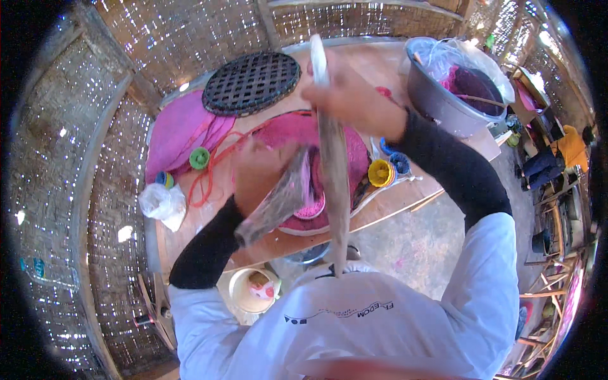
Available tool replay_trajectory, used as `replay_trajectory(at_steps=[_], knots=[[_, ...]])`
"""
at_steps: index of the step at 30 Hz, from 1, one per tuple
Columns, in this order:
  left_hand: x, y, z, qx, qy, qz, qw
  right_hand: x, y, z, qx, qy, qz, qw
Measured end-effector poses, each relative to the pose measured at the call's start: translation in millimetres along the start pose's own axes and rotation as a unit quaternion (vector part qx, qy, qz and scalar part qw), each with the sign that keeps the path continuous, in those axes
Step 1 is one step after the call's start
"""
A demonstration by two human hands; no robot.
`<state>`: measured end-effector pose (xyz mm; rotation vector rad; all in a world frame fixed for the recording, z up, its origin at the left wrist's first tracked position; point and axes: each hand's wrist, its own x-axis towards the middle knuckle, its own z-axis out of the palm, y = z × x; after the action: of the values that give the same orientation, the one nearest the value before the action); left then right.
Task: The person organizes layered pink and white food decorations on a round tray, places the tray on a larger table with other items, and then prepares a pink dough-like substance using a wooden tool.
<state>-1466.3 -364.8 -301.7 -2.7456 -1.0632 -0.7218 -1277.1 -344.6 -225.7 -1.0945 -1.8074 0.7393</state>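
Observation:
My right hand (351, 99), blurred, is raised above the table and closed round the upper part of a long brown stick-like piece (335, 180) with a white tip; its lower end reaches down in front of my shirt. My left hand (263, 166), also blurred, is over the left side of a round pink piece (356, 152), closed on a cone of clear plastic (275, 209) with pink inside. A small bowl of pink granules (311, 210) stands on the pink piece, partly hidden by the plastic. Red cord (204, 185) lies left of my left hand.
On the wooden table are a black lattice disc (251, 83), pink sheets (175, 128), a green cup-like piece (199, 157), a yellow one (381, 173) beside blue ones, and plastic bags (156, 202). A large grey tub (441, 104) stands back right; a cream bucket (237, 294) is below the table.

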Motion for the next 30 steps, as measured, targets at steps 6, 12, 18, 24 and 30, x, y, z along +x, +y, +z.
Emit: replay_trajectory(at_steps=[6,12,18,24,30], knots=[[-11.8,10.9,-22.9,-0.215,-0.093,0.102,0.967,-73.4,-52.7,-11.1,-0.007,0.002,-0.143,0.99],[-61.4,-19.3,14.4,-0.438,0.05,-0.009,0.898,-103.0,-38.8,-95.2,0.259,0.284,-0.193,0.903],[-60.5,-21.5,19.5,-0.289,0.075,0.0,0.954,-107.3,-20.0,-100.9,0.311,0.32,-0.249,0.859],[-64.2,-31.4,24.7,-0.323,0.017,-0.021,0.946,-106.0,-11.6,-93.1,0.247,0.398,-0.219,0.856],[-43.2,-5.4,53.4,-0.64,0.019,-0.16,0.752,-85.6,24.9,-100.3,0.21,0.547,-0.26,0.767]])
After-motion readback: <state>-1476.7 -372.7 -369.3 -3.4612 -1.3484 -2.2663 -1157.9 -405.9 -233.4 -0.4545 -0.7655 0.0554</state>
